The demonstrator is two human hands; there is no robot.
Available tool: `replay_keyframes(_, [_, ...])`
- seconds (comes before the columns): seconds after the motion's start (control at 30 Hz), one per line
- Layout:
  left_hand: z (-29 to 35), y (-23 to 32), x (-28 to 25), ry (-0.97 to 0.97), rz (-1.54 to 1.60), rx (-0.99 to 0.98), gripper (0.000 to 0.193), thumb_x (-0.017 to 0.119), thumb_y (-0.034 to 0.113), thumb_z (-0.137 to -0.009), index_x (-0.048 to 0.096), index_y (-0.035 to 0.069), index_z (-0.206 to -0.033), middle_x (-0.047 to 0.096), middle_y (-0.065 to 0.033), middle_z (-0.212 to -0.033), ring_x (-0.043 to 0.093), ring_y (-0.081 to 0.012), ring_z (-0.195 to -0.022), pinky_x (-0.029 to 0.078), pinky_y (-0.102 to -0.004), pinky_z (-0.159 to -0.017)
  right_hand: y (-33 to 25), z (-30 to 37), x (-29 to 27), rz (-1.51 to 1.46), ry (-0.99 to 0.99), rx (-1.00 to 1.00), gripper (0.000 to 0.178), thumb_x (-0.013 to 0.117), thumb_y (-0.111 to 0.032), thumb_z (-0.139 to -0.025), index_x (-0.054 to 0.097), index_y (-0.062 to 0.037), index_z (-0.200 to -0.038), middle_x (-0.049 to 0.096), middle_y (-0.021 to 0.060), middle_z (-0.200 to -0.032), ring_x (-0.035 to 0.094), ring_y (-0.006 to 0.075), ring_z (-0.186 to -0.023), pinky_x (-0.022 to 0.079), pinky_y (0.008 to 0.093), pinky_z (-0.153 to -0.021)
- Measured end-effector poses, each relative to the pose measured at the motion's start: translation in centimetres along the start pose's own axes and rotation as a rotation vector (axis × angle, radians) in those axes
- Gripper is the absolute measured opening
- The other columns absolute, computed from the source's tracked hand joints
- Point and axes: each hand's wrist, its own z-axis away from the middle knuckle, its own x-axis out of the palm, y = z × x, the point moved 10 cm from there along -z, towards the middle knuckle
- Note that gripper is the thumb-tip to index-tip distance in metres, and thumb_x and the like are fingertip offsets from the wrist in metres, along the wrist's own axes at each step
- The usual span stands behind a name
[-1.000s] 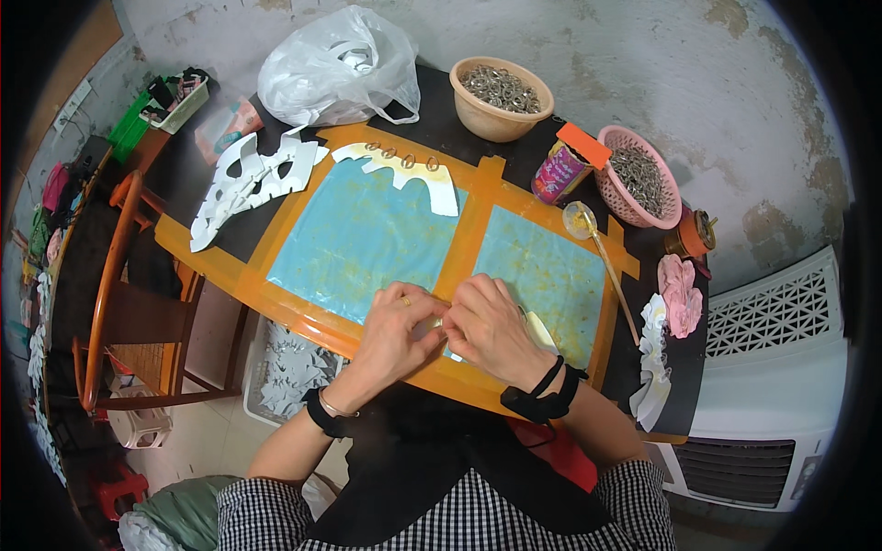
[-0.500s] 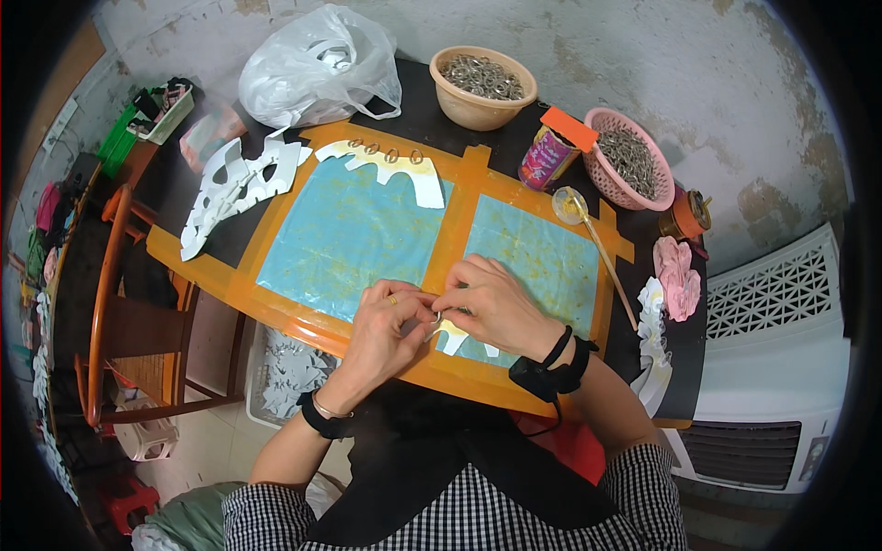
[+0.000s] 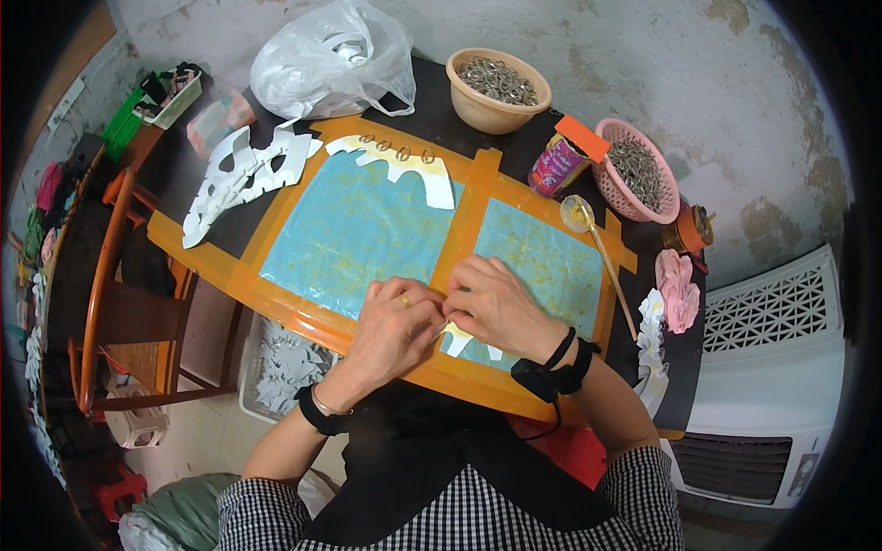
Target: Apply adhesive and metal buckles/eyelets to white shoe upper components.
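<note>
My left hand (image 3: 397, 323) and my right hand (image 3: 494, 301) meet at the front of the work board, fingertips pinched together. Between and under them is a white cut-out piece (image 3: 457, 342) with toothed edges and yellow glue on it. Both hands close on its left end; whatever small part sits between the fingertips is hidden. Farther back on the blue sheet (image 3: 358, 239) lies a similar white cut-out strip (image 3: 439, 190), with several metal rings (image 3: 402, 154) along its upper edge.
A tan bowl (image 3: 462, 105) and a pink basket (image 3: 673, 204) hold metal rings. Nearby stand a purple can (image 3: 555, 167) and a glue-smeared stick (image 3: 614, 275). White cut-outs (image 3: 241, 186) lie left, below a plastic bag (image 3: 312, 78). A pink cloth (image 3: 676, 285) lies right.
The ring that showed between my fingertips is now covered. My left hand has turned slightly inward and closed in against my right. The whole view has shifted a little.
</note>
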Motion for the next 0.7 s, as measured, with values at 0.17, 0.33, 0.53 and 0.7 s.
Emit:
replay_keyframes(0.17, [0.1, -0.1, 0.0, 0.002, -0.01, 0.01, 0.014, 0.086, 0.009, -0.083, 0.074, 0.011, -0.089, 0.076, 0.0, -0.109, 0.064, -0.0275, -0.115, 0.043, -0.045, -0.099, -0.4, 0.0, 0.0, 0.03, 0.015, -0.021, 0.012, 0.081, -0.01, -0.08, 0.072, -0.011, -0.088, 0.062, 0.004, -0.101, 0.061, 0.0247, -0.104, 0.047, 0.0397, -0.09])
replay_keyframes(0.33, [0.4, -0.2, -0.2, 0.029, -0.043, 0.001, 0.013, 0.086, 0.009, -0.082, 0.075, 0.011, -0.089, 0.076, 0.0012, -0.105, 0.065, -0.0269, -0.114, 0.043, -0.0441, -0.098, -2.4, 0.1, -0.3, 0.214, 0.047, -0.115, 0.016, 0.081, -0.01, -0.078, 0.07, -0.0086, -0.089, 0.061, 0.0052, -0.099, 0.062, 0.0268, -0.101, 0.048, 0.0413, -0.094])
replay_keyframes(0.53, [0.4, -0.3, -0.6, 0.07, -0.028, -0.015, 0.014, 0.087, 0.01, -0.082, 0.076, 0.012, -0.09, 0.075, 0.0015, -0.099, 0.064, -0.0255, -0.111, 0.043, -0.0428, -0.095, -2.2, 1.1, -0.7, 0.101, 0.132, -0.083, 0.019, 0.081, -0.005, -0.076, 0.069, -0.0079, -0.091, 0.066, 0.0052, -0.103, 0.065, 0.0256, -0.107, 0.049, 0.0425, -0.095])
replay_keyframes(0.7, [0.4, -0.3, -0.9, 0.092, -0.011, -0.012, 0.013, 0.087, 0.01, -0.081, 0.077, 0.012, -0.088, 0.073, 0.0009, -0.093, 0.064, -0.0243, -0.108, 0.043, -0.0421, -0.092, -1.5, 1.1, 0.1, 0.01, 0.103, -0.128, 0.021, 0.08, -0.002, -0.077, 0.07, -0.009, -0.094, 0.07, 0.0037, -0.104, 0.067, 0.0252, -0.107, 0.05, 0.042, -0.093])
